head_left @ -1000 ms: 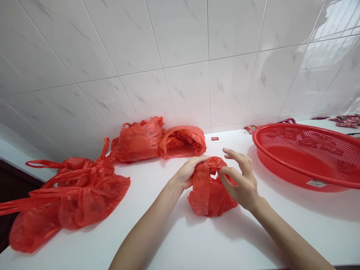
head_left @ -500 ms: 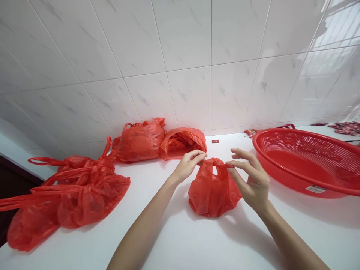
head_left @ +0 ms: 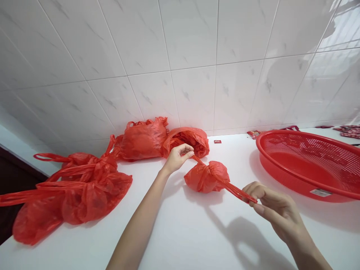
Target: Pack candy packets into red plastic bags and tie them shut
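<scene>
A small filled red plastic bag [head_left: 206,177] hangs between my hands over the white table [head_left: 180,232], its neck drawn together. My left hand [head_left: 179,156] pinches one handle on the far left side. On the near right, my right hand [head_left: 274,210] grips the other handle, pulled out into a taut strand. What lies inside the bag is hidden by the plastic. Its shadow falls on the tabletop below.
At left lie several tied red bags [head_left: 90,198]. By the tiled wall [head_left: 194,82] stand a bulky red bag [head_left: 143,138] and an open-mouthed red bag [head_left: 201,137]. A red perforated basket [head_left: 295,185] sits at right. A small red packet [head_left: 217,141] lies near the wall.
My hands have moved apart, the right one toward me and rightward. The handles have been pulled into strands, and the bag has drawn tighter and rounder at its neck.
</scene>
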A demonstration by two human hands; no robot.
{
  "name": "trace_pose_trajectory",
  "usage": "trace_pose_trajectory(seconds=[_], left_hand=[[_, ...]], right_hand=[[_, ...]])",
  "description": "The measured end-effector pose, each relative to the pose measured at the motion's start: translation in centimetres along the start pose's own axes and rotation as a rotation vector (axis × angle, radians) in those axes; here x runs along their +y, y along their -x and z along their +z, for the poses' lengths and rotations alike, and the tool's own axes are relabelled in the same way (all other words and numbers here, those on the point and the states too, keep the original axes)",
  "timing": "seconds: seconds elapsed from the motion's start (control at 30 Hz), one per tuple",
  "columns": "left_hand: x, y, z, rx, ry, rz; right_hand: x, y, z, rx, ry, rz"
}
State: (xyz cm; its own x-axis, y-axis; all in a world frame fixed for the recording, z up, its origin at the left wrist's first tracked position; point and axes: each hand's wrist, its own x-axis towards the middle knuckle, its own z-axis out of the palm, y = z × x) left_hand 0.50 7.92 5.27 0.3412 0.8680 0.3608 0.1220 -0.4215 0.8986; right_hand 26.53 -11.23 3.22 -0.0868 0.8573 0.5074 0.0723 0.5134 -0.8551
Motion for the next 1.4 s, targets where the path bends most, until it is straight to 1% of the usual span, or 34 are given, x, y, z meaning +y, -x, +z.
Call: trace_pose_trajectory(seconds=[0.1, 0.17, 0.27, 0.33, 0.47, 0.53, 0.57, 0.63, 0.73, 0.8, 0.87, 0.93, 1.03, 1.1, 1.3, 1.4], left_hand=[[-0.1, -0.1, 0.3, 0.051, -0.007, -0.019], [0.5, -0.1, 0.5, 0.077, 0.026, -0.022], [2.0, 0.1, 0.5, 0.09, 0.121, 0.009], [3.3, 0.4, 0.5, 0.107, 0.166, 0.041], [5.8, 1.2, 0.7, 0.162, 0.213, 0.097], [6.7, 1.6, 0.9, 0.165, 0.233, 0.114], [7.0, 1.8, 1.0, 0.159, 0.235, 0.124], [7.6, 2.2, 1.2, 0.145, 0.225, 0.162], [8.2, 2.6, 1.5, 0.105, 0.204, 0.237], [8.6, 2.9, 1.7, 0.094, 0.184, 0.279], [8.9, 3.2, 1.8, 0.11, 0.171, 0.288], [9.3, 3.5, 1.9, 0.113, 0.195, 0.256], [9.6, 3.7, 1.9, 0.082, 0.263, 0.196], [9.7, 3.7, 1.8, 0.094, 0.288, 0.189], [9.9, 3.8, 1.7, 0.159, 0.284, 0.196], [10.1, 4.0, 1.8, 0.168, 0.278, 0.197]], right_hand=[[0.0, 0.0, -0.1, -0.015, 0.047, 0.011], [-0.1, -0.6, -0.1, 0.033, 0.074, -0.009], [-0.5, -2.2, -0.3, 0.133, 0.148, -0.078], [-1.1, -3.7, -0.5, 0.157, 0.262, -0.17], [-3.0, -6.9, -0.7, 0.149, 0.518, -0.437], [-3.9, -8.2, -0.4, 0.174, 0.549, -0.503], [-4.2, -8.7, -0.2, 0.191, 0.538, -0.513], [-4.7, -9.7, 0.5, 0.181, 0.518, -0.492], [-5.1, -10.7, 1.8, 0.061, 0.508, -0.384], [-5.3, -11.3, 2.8, 0.025, 0.447, -0.305], [-5.5, -11.7, 3.6, 0.033, 0.35, -0.25], [-5.8, -12.0, 4.3, 0.008, 0.286, -0.214], [-5.9, -12.3, 5.2, -0.073, 0.265, -0.18], [-5.8, -12.5, 5.6, -0.093, 0.268, -0.157], [-6.1, -13.0, 6.3, -0.096, 0.253, -0.158], [-5.9, -13.2, 6.4, -0.075, 0.311, -0.187]])
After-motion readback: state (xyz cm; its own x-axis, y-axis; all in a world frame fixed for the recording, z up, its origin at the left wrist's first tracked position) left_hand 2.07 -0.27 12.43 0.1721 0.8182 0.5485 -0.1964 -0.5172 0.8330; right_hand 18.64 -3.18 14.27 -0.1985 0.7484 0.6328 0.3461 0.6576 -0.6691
